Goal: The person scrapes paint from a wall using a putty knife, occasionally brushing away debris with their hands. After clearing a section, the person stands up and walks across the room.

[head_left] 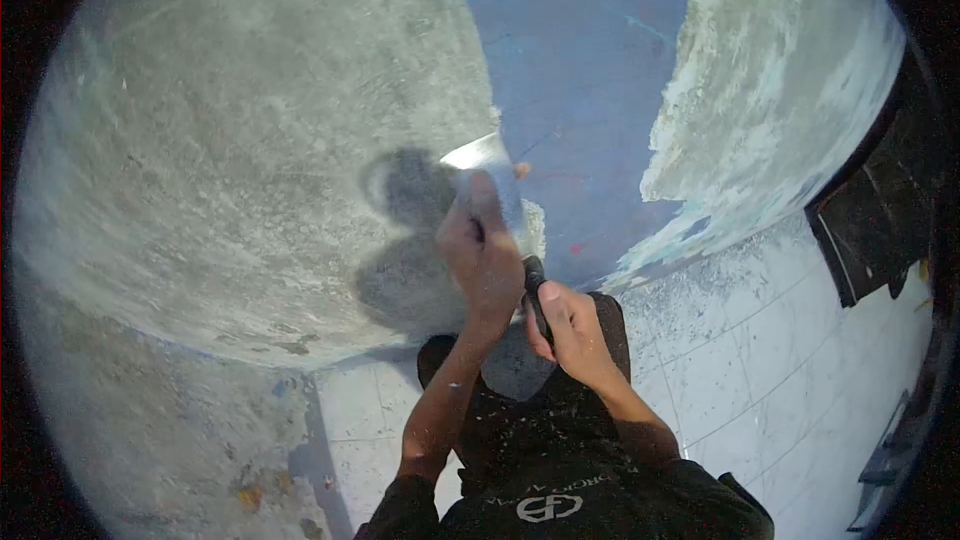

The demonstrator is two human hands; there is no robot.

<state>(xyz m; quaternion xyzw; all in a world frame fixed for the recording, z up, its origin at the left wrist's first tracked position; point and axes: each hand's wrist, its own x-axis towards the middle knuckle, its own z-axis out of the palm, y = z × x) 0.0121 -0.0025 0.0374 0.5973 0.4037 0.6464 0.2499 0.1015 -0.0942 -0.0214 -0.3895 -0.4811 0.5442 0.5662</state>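
Note:
A wide-bladed scraper (476,153) lies against the wall, its shiny edge at the border between bare grey plaster (280,110) and a strip of blue paint (585,90). My right hand (578,335) is closed around the scraper's black handle. Higher up, my left hand (482,255) grips the blade, with its thumb and fingers near the metal edge; part of the blade is hidden behind it. The blue strip has ragged edges, and a small pale patch (535,225) shows just right of the blade.
Right of the blue strip, the wall is mottled pale grey (770,70). Below it runs a white tiled floor (740,360) sprinkled with flakes. A dark object (870,210) stands at the right edge. Stained grey floor (190,420) lies at lower left.

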